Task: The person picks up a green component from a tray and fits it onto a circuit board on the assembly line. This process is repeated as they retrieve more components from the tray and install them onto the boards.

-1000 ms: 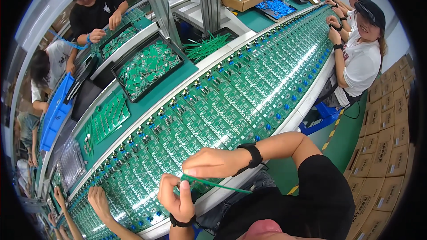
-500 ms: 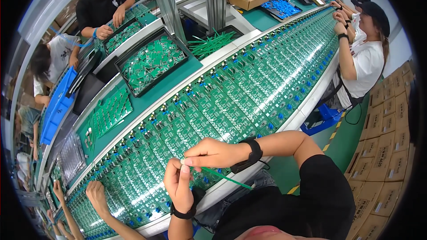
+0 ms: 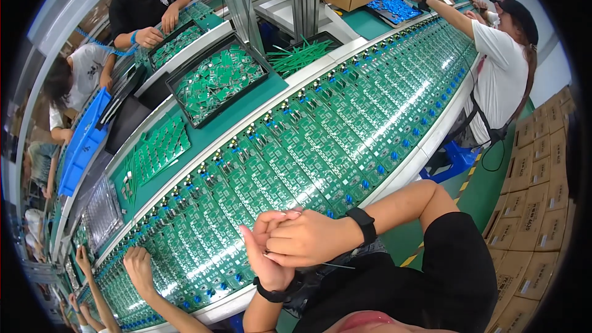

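My hands meet above the near edge of the circuit board row (image 3: pixel 296 160). My right hand (image 3: pixel 320 237) lies across the left, its fingers closed and its thumb and fingertips pinched together at the left palm. A narrow strip (image 3: pixel 338 265) pokes out below the right wrist, edge-on and dark; its inner end is hidden in the hands. My left hand (image 3: pixel 268 265) has its thumb raised and its fingers curled behind the right hand, so what they grip is hidden. Both wrists wear black bands.
Beyond the boards stand a black tray of small green boards (image 3: pixel 219 80), a pile of green strips (image 3: pixel 299 55) and a tray of blue parts (image 3: pixel 393 9). Another person's hand (image 3: pixel 139 265) is over the boards at left. A co-worker (image 3: pixel 502 68) reaches across at right. Cartons (image 3: pixel 533 209) are stacked behind.
My right hand has moved over the left, and the green strip between my fingertips is now mostly hidden. At right, a co-worker's arm has stretched out toward the far trays.
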The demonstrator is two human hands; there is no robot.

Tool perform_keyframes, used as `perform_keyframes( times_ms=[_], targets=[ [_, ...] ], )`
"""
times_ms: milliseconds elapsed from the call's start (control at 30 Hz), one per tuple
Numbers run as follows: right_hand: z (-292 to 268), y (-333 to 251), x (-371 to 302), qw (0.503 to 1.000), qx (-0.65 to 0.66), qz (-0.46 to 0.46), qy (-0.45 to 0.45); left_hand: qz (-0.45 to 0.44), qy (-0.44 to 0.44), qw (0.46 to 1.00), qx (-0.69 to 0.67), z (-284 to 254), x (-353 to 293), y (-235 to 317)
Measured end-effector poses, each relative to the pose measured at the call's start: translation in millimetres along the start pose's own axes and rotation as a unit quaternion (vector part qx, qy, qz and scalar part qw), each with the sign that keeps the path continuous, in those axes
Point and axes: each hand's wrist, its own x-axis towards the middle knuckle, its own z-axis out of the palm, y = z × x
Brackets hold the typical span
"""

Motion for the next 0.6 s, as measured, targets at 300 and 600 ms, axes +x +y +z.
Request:
perform_keyframes(
  times_ms=[300, 600],
  targets=[
    [8, -18, -21, 0.99, -0.118, -0.048, 0.057, -0.036, 0.043, 0.997, -0.054, 2, -12, -8],
    [18, -37, -50, 0.999, -0.039, 0.01, -0.024, -0.127, -0.006, 0.986, -0.103, 5, -33, -18]
  ],
)
